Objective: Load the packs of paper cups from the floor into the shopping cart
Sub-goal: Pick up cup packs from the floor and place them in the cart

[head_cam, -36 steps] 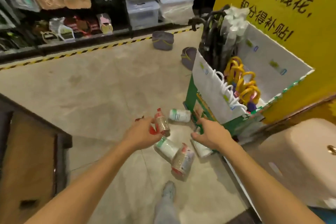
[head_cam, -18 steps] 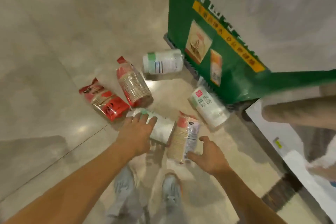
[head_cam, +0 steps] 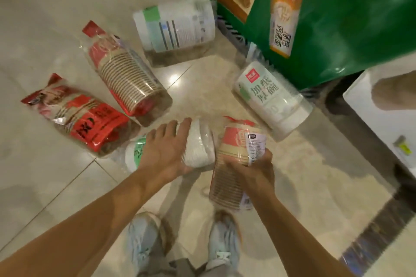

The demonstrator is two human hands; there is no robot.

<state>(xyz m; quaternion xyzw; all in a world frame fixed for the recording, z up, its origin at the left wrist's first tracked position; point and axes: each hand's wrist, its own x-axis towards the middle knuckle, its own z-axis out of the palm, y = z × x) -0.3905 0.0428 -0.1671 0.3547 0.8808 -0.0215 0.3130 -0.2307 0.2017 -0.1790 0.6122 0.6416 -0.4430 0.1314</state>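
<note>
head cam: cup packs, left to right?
In order: red pack → brown-striped pack → green-labelled white pack gripped by left hand → tan pack gripped by right hand → white pack with black lettering. Left out: far white pack, which overlaps the middle ones.

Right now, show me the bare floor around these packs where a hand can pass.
Bare floor lies in the ring's middle, bordered by the top white pack, striped pack and right white pack. More lies left of the red pack. Crowded: red and striped packs leave no gap at their near ends; the right white pack lies close to the green stand.
</note>
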